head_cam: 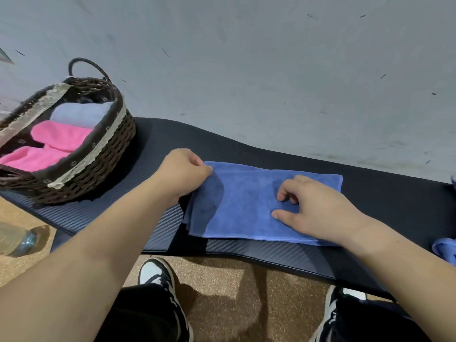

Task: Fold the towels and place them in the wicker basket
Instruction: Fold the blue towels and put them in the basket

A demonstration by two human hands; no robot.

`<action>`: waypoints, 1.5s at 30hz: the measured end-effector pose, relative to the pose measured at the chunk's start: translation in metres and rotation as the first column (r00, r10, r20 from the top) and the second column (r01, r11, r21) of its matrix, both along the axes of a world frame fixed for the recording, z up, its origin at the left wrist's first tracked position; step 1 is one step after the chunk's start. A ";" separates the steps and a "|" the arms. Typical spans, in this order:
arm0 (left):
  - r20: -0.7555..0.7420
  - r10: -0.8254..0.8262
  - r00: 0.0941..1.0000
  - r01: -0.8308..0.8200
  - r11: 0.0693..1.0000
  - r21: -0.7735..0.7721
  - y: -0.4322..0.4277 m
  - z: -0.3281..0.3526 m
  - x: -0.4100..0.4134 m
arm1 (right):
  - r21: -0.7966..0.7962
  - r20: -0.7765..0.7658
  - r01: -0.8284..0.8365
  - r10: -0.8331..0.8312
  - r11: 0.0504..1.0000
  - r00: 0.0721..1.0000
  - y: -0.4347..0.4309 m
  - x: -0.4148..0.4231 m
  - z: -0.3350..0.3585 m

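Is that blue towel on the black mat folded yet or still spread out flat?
Partly folded: the blue towel shows stacked layers at its left edge, where the left hand pinches it. The right hand presses it flat.

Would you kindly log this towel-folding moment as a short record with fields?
surface: black mat
towel in work: blue towel, lying flat on the mat, already folded into a strip
left hand: pinches the towel's left end
right hand: fingertips press on the towel's right half
wicker basket: on the mat's left end, holds folded pink towels and a pale blue towel
other cloth: blue fabric at the right edge
floor: plastic bottle lying on its side at left
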State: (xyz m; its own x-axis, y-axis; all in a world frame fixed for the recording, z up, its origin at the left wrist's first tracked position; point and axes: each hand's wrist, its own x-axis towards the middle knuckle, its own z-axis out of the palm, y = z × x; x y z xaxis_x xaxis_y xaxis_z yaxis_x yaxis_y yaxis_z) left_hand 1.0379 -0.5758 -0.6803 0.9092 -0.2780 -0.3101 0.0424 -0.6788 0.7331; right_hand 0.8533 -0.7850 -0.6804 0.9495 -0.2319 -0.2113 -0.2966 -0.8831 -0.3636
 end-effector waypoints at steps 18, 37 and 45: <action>0.152 -0.784 0.602 0.552 0.546 0.630 0.007 -0.035 -0.052 | -0.108 -0.255 0.044 -0.070 0.993 0.965 0.002 -0.018 -0.020; -0.147 -0.036 0.988 0.052 0.993 0.104 0.005 -0.002 -0.024 | -0.163 -0.369 -0.004 -0.057 0.987 0.928 0.028 -0.026 -0.017; -0.296 -0.042 0.954 0.028 0.998 -0.050 0.024 0.016 -0.011 | -0.230 -0.084 -0.095 0.078 0.968 0.993 0.036 -0.012 0.001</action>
State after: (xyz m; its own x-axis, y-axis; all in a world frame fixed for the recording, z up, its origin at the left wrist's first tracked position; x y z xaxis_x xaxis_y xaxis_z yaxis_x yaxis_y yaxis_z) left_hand 1.0266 -0.5514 -0.6638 0.7675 -0.3276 -0.5510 0.2395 -0.6508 0.7205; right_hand 0.8413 -0.7494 -0.6793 0.9520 -0.2008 -0.2311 -0.2336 -0.9643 -0.1244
